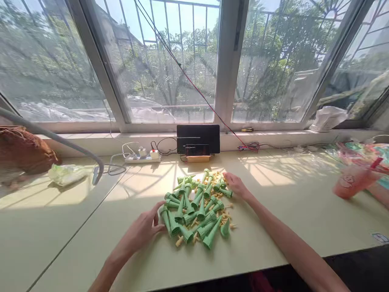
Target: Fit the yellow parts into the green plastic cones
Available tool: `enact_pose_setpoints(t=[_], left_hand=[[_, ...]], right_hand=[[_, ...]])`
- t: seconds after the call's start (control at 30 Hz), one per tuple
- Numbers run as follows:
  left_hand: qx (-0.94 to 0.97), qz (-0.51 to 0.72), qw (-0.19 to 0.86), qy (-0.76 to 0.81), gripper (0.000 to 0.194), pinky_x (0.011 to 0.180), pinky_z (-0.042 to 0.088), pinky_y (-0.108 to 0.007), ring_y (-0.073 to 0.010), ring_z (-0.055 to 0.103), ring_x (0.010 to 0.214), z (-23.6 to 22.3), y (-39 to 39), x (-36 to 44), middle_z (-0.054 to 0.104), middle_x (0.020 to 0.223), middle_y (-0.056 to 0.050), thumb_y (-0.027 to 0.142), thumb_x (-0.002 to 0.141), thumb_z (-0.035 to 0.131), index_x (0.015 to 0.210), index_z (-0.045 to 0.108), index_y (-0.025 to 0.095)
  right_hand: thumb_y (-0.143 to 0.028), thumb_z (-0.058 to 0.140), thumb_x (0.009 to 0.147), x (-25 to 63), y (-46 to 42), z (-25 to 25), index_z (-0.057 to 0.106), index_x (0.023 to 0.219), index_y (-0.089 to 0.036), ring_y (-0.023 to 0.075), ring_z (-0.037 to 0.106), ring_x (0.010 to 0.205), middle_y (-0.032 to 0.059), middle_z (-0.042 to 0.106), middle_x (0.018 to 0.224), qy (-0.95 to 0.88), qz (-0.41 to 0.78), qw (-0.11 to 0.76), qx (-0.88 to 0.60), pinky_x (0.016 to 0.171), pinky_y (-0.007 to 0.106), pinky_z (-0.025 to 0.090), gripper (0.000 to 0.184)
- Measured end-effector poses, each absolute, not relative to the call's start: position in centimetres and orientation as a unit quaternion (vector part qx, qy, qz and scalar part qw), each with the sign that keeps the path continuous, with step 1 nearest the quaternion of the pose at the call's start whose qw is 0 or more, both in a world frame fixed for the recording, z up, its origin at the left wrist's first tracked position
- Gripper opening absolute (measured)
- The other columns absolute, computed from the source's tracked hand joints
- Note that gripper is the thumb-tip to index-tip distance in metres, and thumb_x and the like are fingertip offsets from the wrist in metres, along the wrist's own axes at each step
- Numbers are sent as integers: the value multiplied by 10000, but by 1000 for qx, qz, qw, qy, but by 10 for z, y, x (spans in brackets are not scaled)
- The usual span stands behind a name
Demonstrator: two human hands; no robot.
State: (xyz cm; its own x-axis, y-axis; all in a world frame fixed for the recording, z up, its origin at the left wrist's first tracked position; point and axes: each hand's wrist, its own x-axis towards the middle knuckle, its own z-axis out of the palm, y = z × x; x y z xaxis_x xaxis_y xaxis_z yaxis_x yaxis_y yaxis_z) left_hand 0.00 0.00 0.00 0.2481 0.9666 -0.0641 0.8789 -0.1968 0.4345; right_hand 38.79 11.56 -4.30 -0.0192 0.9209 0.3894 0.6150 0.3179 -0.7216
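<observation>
A heap of green plastic cones (201, 211) with ribbed collars lies on the table, pointing in many directions. Small yellow plastic pieces (223, 221) are scattered among them and along the right side. At the left edge of the heap is my left hand (146, 227), its thumb and fingers apart around the outermost green cone (165, 219) and close against it. My right hand (236, 185) rests at the back right corner, beside the yellow pieces there. Its fingers are curled together, and whatever is under them is hidden.
Behind the heap, a black tablet (198, 136) and a phone (197, 150) lean near the windowsill. A power strip (142, 159) with plugs sits left of them. A red drink cup (355, 182) stands right; a plastic wrapper (67, 174) and grey tube (75, 150) are left.
</observation>
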Motion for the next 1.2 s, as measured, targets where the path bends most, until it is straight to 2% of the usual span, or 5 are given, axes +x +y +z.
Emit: enact_pose_setpoints(t=[0.1, 0.27, 0.47, 0.67, 1.2], left_hand=[[785, 84, 228, 570, 788, 690, 428, -268, -193, 596, 746, 20, 8, -15, 647, 824, 0, 322, 757, 600, 1486, 310, 261], [782, 143, 174, 581, 584, 628, 440, -260, -183, 613, 681, 41, 55, -16, 680, 802, -5, 430, 821, 527, 1372, 474, 248], [683, 333, 62, 647, 366, 593, 444, -275, -191, 612, 590, 12, 106, 10, 642, 628, -30, 463, 846, 441, 881, 667, 176], [701, 318, 79, 634, 361, 601, 443, -271, -183, 615, 600, -17, 101, 10, 671, 651, -25, 446, 841, 444, 822, 692, 185], [690, 343, 92, 631, 337, 613, 475, -267, -173, 621, 586, -28, 113, 7, 655, 609, -14, 422, 838, 456, 760, 682, 184]], right_hand=[[-500, 349, 951, 393, 117, -38, 684, 985, -215, 222, 657, 894, 55, 730, 958, -679, 177, 438, -562, 822, 316, 472, 441], [-491, 355, 932, 404, 115, -39, 653, 950, -188, 229, 669, 897, 98, 728, 960, -624, 154, 483, -594, 793, 315, 481, 426], [-482, 449, 838, 422, 101, -56, 618, 756, -188, 196, 618, 608, 58, 684, 651, -602, 130, 466, -635, 647, 298, 458, 349], [-416, 462, 776, 423, 103, -62, 637, 742, -188, 194, 578, 561, 39, 637, 562, -623, 129, 425, -644, 620, 298, 427, 289], [-396, 460, 800, 428, 95, -62, 691, 849, -176, 214, 632, 648, 63, 698, 685, -626, 101, 403, -659, 689, 324, 484, 322]])
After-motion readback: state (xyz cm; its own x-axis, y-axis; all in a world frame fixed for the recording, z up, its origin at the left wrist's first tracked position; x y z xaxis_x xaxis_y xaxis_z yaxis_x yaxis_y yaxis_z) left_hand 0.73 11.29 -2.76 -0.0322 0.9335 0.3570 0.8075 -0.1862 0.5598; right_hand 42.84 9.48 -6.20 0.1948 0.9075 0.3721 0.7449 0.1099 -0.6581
